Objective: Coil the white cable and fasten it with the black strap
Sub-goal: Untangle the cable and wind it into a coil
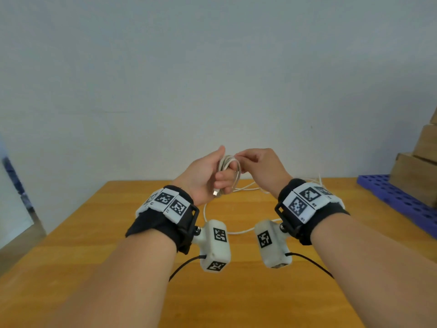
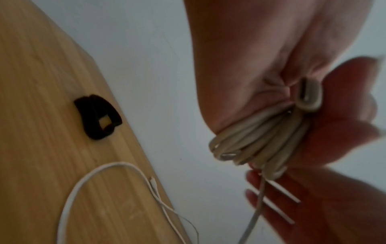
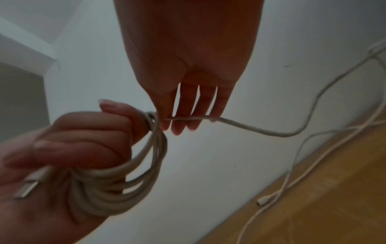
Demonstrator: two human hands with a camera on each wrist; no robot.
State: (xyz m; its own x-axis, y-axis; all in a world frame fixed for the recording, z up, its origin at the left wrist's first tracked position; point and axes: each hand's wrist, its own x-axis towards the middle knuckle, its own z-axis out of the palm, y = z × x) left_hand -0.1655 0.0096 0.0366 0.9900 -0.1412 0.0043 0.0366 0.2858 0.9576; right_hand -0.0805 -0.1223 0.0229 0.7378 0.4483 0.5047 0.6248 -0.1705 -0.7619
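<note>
My left hand (image 1: 212,178) is raised above the wooden table (image 1: 118,245) and grips a bundle of several loops of the white cable (image 1: 230,170), whose USB plug (image 1: 215,192) sticks out below the palm. My right hand (image 1: 248,159) is right beside it and pinches the free strand of the cable (image 3: 240,123) at the top of the coil (image 3: 125,181). The rest of the cable (image 3: 292,181) trails down onto the table. The black strap (image 2: 98,115) lies on the table near the far edge, apart from both hands, and is hidden in the head view.
A blue perforated tray (image 1: 397,197) and stacked cardboard boxes (image 1: 418,171) stand at the table's right. A pale wall (image 1: 212,79) rises just behind the far edge. Loose cable (image 1: 236,230) loops across the table under my wrists.
</note>
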